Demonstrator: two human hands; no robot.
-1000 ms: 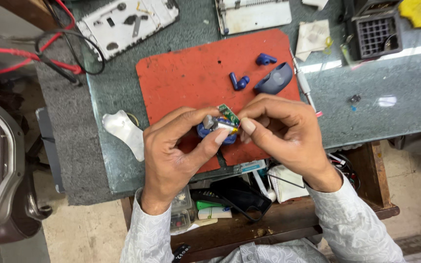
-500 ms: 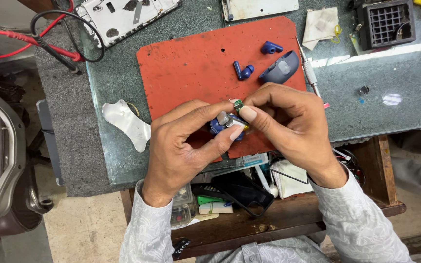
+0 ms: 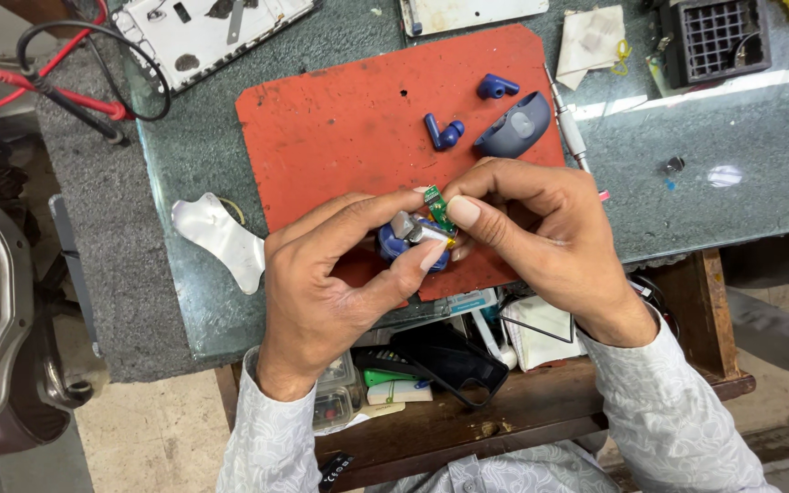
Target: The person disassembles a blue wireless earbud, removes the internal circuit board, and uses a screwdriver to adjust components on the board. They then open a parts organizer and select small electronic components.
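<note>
Over the red rubber mat (image 3: 340, 128) on the desk, our left hand (image 3: 331, 283) grips the small blue plastic earbud case base (image 3: 405, 246), while our right hand (image 3: 541, 228) pinches its tiny green circuit board (image 3: 434, 203). It looks light and fragile; edges seem the safest hold.

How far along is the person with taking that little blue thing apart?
Partly there. Already out on the red mat: two blue earbuds and a blue-grey lid. Right now the left hand grips the blue case while the right hand pinches its small green circuit board. The silvery insides sit in the case, not yet removed.
</note>
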